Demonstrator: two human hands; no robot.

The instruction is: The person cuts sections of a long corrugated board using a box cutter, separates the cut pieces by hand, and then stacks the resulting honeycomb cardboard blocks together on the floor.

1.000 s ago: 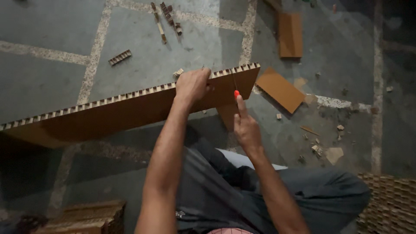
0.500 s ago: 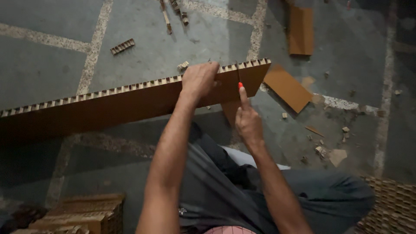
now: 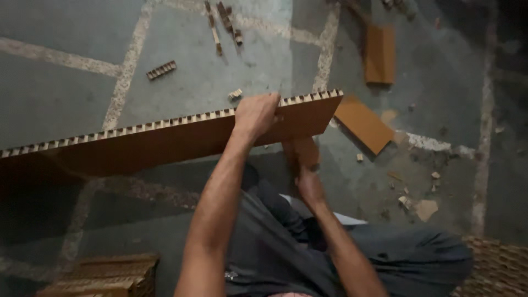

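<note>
Cardboard honeycomb strip (image 3: 165,140), long and brown, held on edge across the frame from 9 o'clock toward 2 o'clock, cell openings facing up along its top rim. Left hand (image 3: 256,114) grips the top rim near the strip's right end, fingers curled over the far side and pressed together, thumb on the near face. Right hand (image 3: 308,176) sits just below and at 5 o'clock from the left one, against the strip's near face; it is motion-blurred, and I cannot tell whether its fingers pinch a tool or lie flat. Judgement on risk: the strip is supported at one end only, so the long unsupported span toward 9 o'clock could sag, twist or crease if the grip shifts; any sideways pressure from the right hand could buckle the thin face sheet or crush cells near the rim. The person's legs in dark trousers (image 3: 308,247) lie directly under the working end, so anything slipping there would fall onto them. Count, as visible: one long strip in hand; two flat brown offcuts on the floor, one (image 3: 363,124) at 3 o'clock just beyond the strip's end, one (image 3: 380,54) at 1 o'clock; one short honeycomb scrap (image 3: 161,70) at 11 o'clock; a scatter of small bits (image 3: 223,19) at 12 o'clock, too blurred to count; one stack of honeycomb pieces (image 3: 104,275) at 7 o'clock.
</note>
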